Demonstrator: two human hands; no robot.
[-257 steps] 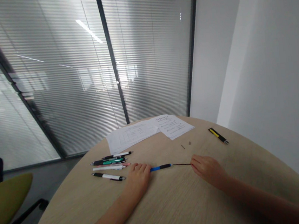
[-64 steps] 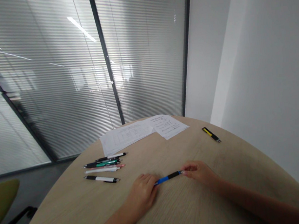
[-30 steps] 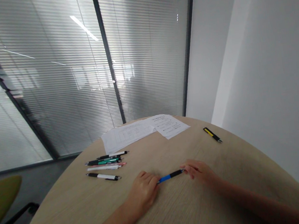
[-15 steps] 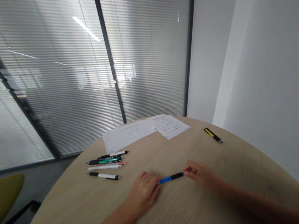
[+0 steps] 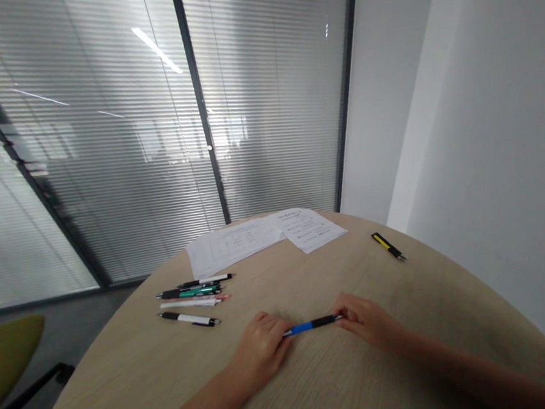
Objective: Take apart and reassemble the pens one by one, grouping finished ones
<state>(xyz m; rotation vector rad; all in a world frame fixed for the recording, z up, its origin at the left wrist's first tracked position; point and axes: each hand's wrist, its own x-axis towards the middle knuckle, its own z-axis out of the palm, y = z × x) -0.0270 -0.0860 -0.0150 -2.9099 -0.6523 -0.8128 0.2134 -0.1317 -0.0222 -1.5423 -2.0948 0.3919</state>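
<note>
A blue pen [image 5: 303, 327] with a black grip lies nearly level between my two hands, just over the table. My left hand [image 5: 263, 343] is closed around its blue end, and the fingers hide that end. At the other side my right hand [image 5: 362, 317] pinches the pen's pointed tip, with thumb and fingertips together. Left of my hands, a white pen with a black grip [image 5: 190, 318] lies apart, nearest to my left hand. Behind it is a small heap of pens [image 5: 194, 292] in black, green, white and pink.
Printed sheets of paper [image 5: 232, 244] lie at the table's far edge. Toward the right edge rests a black and yellow pen [image 5: 388, 246]. The round wooden table [image 5: 291, 395] stands near a glass partition with blinds [image 5: 272, 101]. A green chair [image 5: 10, 352] is at the left.
My right fingers have shifted slightly to the right at the pen's tip, and more of the tip shows. My left hand stays almost in place on the pen.
</note>
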